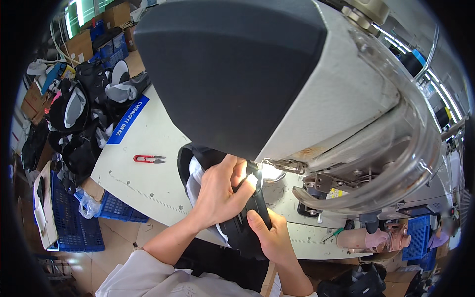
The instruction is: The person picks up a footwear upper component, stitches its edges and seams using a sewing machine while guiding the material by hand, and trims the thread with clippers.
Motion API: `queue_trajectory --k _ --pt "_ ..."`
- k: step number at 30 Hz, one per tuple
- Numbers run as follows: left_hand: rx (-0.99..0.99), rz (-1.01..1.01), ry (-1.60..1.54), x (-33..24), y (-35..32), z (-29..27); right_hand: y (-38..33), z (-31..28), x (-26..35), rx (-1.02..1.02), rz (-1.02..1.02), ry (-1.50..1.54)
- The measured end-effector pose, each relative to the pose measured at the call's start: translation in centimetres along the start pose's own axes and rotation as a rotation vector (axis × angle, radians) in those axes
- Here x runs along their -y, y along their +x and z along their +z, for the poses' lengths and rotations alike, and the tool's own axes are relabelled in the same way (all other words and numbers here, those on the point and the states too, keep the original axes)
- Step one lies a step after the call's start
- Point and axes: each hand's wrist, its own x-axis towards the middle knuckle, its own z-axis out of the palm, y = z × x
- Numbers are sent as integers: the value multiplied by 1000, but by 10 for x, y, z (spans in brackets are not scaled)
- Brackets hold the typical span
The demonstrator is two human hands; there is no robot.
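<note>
A black fabric piece with a white lining [242, 232] lies folded on the bed of a sewing machine [356, 109] and hangs over the near edge of the table. My left hand [220, 190] pinches its upper part with thumb and forefinger, close to the bright work light beside the stitching area. Lower down and to the right, my right hand [272, 235] grips the same piece, thumb on top and fingers out of sight underneath. The machine's dark head cover hides the far part of the fabric, and the needle cannot be made out.
Red-handled thread snips [149, 159] lie on the white table [128, 173] left of the fabric. Black and grey pieces [84, 114] are piled at the far left, above blue crates [74, 218]. A pinkish bottle [358, 239] lies at right. A clear curved guard [410, 168] juts from the machine.
</note>
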Motion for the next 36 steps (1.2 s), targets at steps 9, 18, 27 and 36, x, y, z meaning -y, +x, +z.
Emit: queue_trajectory --k 9,18,27,36 --pt "-16 -12 -94 31 15 6 6 3 -3 -65 167 156" --pt "131 12 -191 37 33 0 14 15 -18 -147 21 -106" --pt "169 -247 -455 15 32 -19 23 18 -13 -147 -77 -119" --pt "79 -233 -226 24 52 -19 29 25 -24 -131 -106 -110"
